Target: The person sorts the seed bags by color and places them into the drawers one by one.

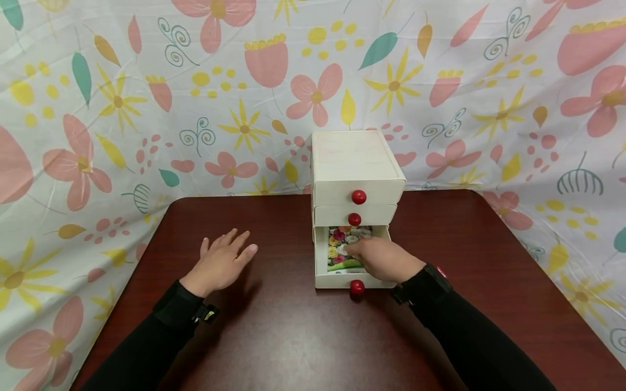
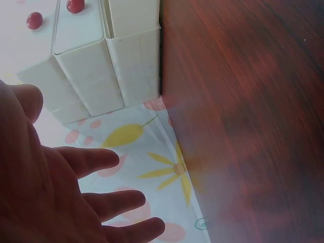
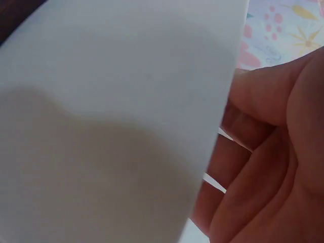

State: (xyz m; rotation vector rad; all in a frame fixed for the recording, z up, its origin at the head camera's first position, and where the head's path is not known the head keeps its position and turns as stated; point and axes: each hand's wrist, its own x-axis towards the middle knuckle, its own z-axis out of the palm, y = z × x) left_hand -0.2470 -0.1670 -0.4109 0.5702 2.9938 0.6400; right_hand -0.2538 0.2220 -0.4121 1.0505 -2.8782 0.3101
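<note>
A small cream chest of drawers (image 1: 359, 155) stands towards the back of the table, its bottom drawer (image 1: 332, 281) pulled out. Inside lies a flat piece printed with colourful flowers (image 1: 337, 251), green along its lower edge. My right hand (image 1: 388, 258) reaches into this drawer from the right, thumb over the flower print and fingers bent. In the right wrist view the white drawer front (image 3: 116, 101) covers the fingertips; I cannot tell whether they pinch anything. Left of the chest, my left hand (image 1: 220, 266) hovers over the table with fingers spread, holding nothing.
Red round knobs mark each drawer front, the top knob (image 1: 359, 196) and middle knob (image 1: 354, 219) sitting on closed drawers. Under everything is a dark red-brown wooden table (image 1: 288, 326). A flower-patterned cloth (image 1: 161, 136) hangs close behind the chest and along both sides.
</note>
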